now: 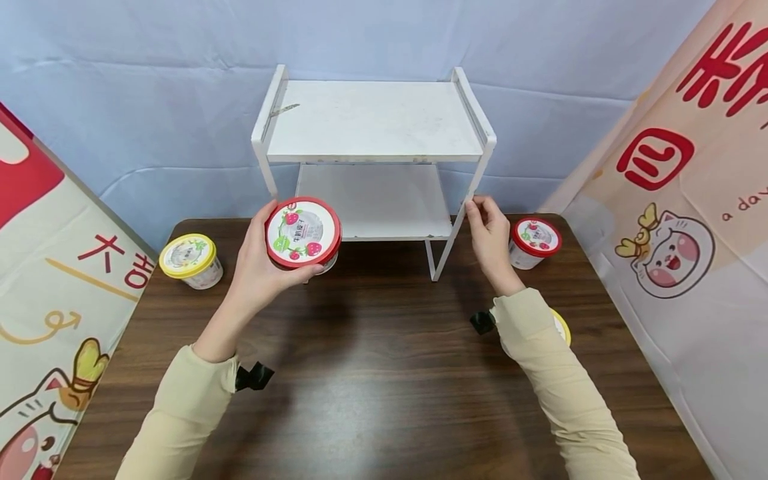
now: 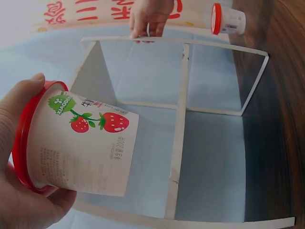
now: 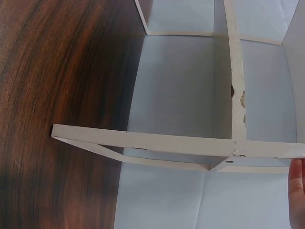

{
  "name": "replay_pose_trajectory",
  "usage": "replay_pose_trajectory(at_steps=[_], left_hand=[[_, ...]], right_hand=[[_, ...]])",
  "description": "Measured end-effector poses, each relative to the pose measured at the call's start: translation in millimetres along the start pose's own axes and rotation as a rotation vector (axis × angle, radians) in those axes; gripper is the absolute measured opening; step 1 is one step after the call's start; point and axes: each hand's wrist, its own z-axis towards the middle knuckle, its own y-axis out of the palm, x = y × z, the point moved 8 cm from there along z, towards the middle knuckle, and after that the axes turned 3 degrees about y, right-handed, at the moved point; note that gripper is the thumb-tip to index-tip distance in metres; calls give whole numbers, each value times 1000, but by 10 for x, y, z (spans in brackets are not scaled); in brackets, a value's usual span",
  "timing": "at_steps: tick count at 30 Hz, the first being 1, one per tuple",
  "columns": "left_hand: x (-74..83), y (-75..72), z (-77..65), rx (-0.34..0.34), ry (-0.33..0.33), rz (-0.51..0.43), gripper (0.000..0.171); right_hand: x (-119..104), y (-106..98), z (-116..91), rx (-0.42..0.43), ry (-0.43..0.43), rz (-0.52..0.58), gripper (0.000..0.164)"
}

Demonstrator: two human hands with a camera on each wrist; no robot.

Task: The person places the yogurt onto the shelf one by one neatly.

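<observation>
My left hand [image 1: 253, 272] grips a paper tub [image 2: 88, 143] by its red lid [image 1: 303, 232], thumb on one side and fingers on the other. Strawberries are printed on the tub's lid and wall. It is held up in front of the left side of a white two-tier shelf rack [image 1: 378, 120]. On the other side, my right hand [image 1: 492, 240] pinches the rack's right front post [image 3: 181, 144] below the upper tier. In the right wrist view only part of the right hand's fingers [image 3: 296, 191] shows, at the post.
A yellow-lidded tub [image 1: 189, 259] stands at the table's left. Another red-lidded tub [image 1: 534, 241] is at the right, beyond the right hand. Another yellow lid [image 1: 561, 327] is partly hidden by the right sleeve. Printed cloths hang at both sides of the brown table [image 1: 372, 400].
</observation>
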Motion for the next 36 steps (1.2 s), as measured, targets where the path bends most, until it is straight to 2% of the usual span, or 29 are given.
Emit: replay_pose_trajectory(at_steps=[26, 32, 36], left_hand=[[85, 115, 244, -32, -10, 12, 104], [86, 153, 299, -49, -26, 13, 103], [76, 174, 342, -56, -38, 16, 103]], right_hand=[[8, 3, 2, 6, -4, 4, 21], [236, -10, 72, 29, -9, -13, 22], [150, -4, 48, 21, -5, 4, 22]])
